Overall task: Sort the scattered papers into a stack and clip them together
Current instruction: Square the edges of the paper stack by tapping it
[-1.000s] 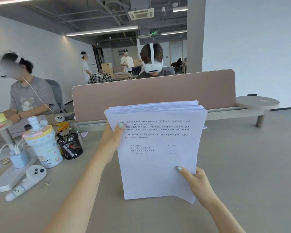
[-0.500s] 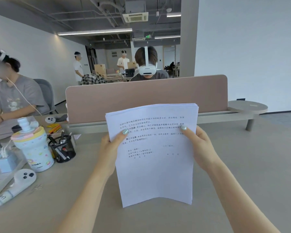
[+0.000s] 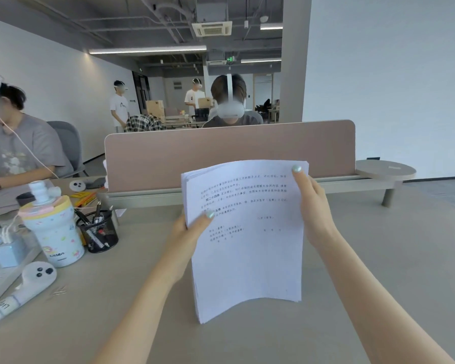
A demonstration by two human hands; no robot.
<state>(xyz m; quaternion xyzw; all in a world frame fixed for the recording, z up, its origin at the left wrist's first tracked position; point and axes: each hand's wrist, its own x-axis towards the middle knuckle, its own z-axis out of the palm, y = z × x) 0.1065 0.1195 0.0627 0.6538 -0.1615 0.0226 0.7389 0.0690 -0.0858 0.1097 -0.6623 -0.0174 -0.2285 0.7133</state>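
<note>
Head view: the stack [image 3: 247, 240] of printed papers stands upright in the middle of the frame, its bottom edge down at the surface [image 3: 378, 258], though I cannot tell whether it touches. The lower part of the sheets bows, and the left corner reaches lower than the right. The left hand [image 3: 188, 232] clamps the stack's left edge about midway up, thumb across the printed front, fingers hidden behind. The right hand [image 3: 314, 206] grips the upper right edge, thumb tip near the top corner on the front, the rest wrapped behind the sheets.

To the left on the surface stands a black mesh pen cup [image 3: 97, 231] with pens in it, and just beside that a patterned bottle [image 3: 53, 229]. Nearer, a white controller [image 3: 21, 292] lies on its side, with a few small clips [image 3: 58, 291] just beside it. Behind the stack runs a pink divider [image 3: 229, 153]. A person [image 3: 19, 145] in a grey shirt sits at far left; another wearing a headset [image 3: 230, 111] sits beyond the divider.
</note>
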